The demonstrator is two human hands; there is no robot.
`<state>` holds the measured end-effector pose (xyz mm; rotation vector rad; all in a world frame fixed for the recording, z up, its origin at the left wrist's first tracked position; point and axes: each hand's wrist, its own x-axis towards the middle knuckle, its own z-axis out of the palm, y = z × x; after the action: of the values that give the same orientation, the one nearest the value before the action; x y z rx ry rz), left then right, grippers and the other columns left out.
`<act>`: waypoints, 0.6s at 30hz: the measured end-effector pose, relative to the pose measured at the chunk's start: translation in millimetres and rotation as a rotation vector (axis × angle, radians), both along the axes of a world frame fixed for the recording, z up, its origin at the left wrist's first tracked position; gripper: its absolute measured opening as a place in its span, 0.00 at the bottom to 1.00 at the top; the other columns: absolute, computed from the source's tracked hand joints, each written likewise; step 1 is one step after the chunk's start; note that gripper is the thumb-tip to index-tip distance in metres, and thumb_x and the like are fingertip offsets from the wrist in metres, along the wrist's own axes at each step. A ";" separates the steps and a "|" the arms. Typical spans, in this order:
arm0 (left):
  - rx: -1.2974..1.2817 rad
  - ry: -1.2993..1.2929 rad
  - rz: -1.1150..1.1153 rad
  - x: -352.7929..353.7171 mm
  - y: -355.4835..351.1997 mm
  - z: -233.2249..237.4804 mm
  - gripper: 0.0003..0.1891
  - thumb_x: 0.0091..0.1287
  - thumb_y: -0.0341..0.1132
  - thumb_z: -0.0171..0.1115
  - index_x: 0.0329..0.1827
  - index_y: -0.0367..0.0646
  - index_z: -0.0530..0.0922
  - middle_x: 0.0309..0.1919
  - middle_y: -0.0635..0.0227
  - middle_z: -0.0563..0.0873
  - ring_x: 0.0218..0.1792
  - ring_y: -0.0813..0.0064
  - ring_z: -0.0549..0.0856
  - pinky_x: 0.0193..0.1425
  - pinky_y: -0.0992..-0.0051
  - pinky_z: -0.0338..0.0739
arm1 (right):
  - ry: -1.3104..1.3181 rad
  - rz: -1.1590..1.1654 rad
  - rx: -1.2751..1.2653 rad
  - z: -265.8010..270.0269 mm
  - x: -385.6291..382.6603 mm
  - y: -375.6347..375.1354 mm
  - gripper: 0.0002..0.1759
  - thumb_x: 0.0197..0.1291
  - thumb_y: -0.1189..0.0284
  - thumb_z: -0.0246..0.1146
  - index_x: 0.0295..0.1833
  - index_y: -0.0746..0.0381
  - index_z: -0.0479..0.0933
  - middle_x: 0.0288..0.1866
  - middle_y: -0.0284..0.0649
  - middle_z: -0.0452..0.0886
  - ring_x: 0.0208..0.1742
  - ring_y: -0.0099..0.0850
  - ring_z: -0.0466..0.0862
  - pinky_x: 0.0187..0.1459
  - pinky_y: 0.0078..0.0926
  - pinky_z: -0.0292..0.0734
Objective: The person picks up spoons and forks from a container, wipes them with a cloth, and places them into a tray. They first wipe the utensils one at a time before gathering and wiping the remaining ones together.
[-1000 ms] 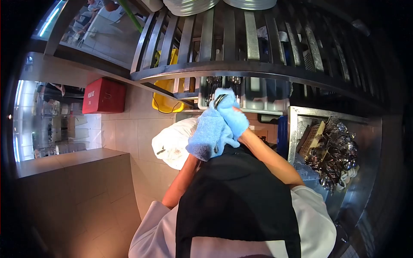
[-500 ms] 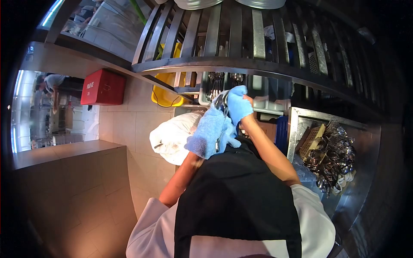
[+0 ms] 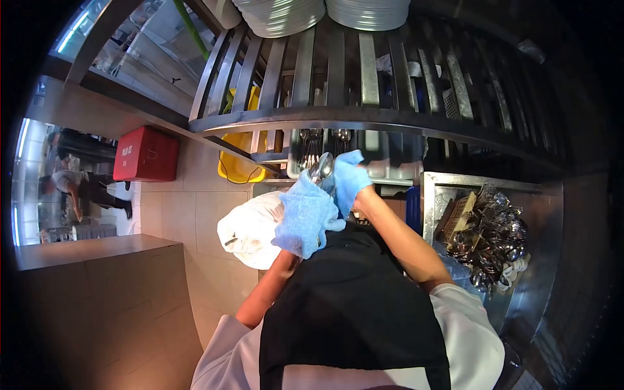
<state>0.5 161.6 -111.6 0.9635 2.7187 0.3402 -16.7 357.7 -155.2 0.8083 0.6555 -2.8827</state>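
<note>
A blue cloth point(image 3: 304, 218) covers my left hand point(image 3: 289, 255), and its fingers are hidden. Spoons point(image 3: 323, 168) stick up from the top of this cloth bundle, bowls upward, so the left hand is closed around them through the cloth. My right hand point(image 3: 361, 193) is wrapped in another blue part of cloth point(image 3: 351, 172), just right of the spoons. Its fingers are closed in the fabric; whether they also touch a spoon is hidden. Beyond both hands, a grey bin point(image 3: 294, 159) contains more upright cutlery point(image 3: 311, 149).
A slatted metal shelf point(image 3: 312, 118) with stacked white plates point(image 3: 279, 16) spans above the hands. At right, a metal basin point(image 3: 428, 201) holds piled cutlery point(image 3: 487, 240). A white bag point(image 3: 250, 231), yellow tub point(image 3: 240, 166) and red box point(image 3: 148, 155) are left. A person point(image 3: 75, 188) stands far left.
The right hand's cloth has drawn away from the spoons, leaving their bowls showing. Both hands sit slightly lower and further left in view, as the camera has shifted too.
</note>
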 end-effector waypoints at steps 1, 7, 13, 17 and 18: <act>-0.019 0.006 0.011 1.9 0.9 -0.5 0.13 0.67 0.31 0.62 0.53 0.41 0.83 0.44 0.50 0.86 0.47 0.48 0.87 0.51 0.57 0.81 | -0.041 0.003 0.134 11.2 -3.4 6.0 0.10 0.75 0.68 0.55 0.37 0.50 0.79 0.30 0.34 0.81 0.28 0.31 0.82 0.31 0.34 0.78; -0.136 0.041 0.051 10.1 8.9 -8.9 0.12 0.67 0.32 0.62 0.52 0.41 0.83 0.42 0.51 0.86 0.45 0.47 0.87 0.48 0.57 0.82 | -0.258 0.155 0.598 9.4 27.6 -54.8 0.12 0.75 0.62 0.54 0.45 0.53 0.81 0.33 0.33 0.83 0.33 0.32 0.85 0.36 0.34 0.77; -0.195 0.093 0.092 0.0 12.8 -41.8 0.08 0.69 0.32 0.60 0.46 0.41 0.83 0.36 0.51 0.86 0.39 0.48 0.89 0.40 0.56 0.83 | -0.234 0.156 0.336 -72.3 2.3 -29.6 0.12 0.74 0.57 0.61 0.43 0.52 0.82 0.32 0.33 0.82 0.32 0.31 0.82 0.35 0.36 0.79; 0.474 -0.312 0.590 4.4 14.2 -24.5 0.12 0.72 0.35 0.58 0.49 0.34 0.79 0.35 0.49 0.87 0.39 0.54 0.90 0.41 0.55 0.83 | -0.086 0.452 0.005 -95.7 -40.2 12.9 0.27 0.75 0.43 0.50 0.38 0.53 0.81 0.32 0.36 0.83 0.33 0.35 0.83 0.37 0.37 0.80; 0.513 -0.278 0.515 6.2 8.2 -16.1 0.15 0.73 0.37 0.58 0.51 0.32 0.78 0.36 0.48 0.87 0.39 0.55 0.90 0.41 0.55 0.83 | -0.083 0.458 0.001 -80.5 -38.1 5.9 0.27 0.75 0.43 0.50 0.38 0.53 0.81 0.32 0.36 0.83 0.33 0.35 0.83 0.37 0.37 0.80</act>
<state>6.7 169.7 -127.7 0.2481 2.6173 1.2086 -54.8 363.6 -235.7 0.6691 0.7230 -2.4249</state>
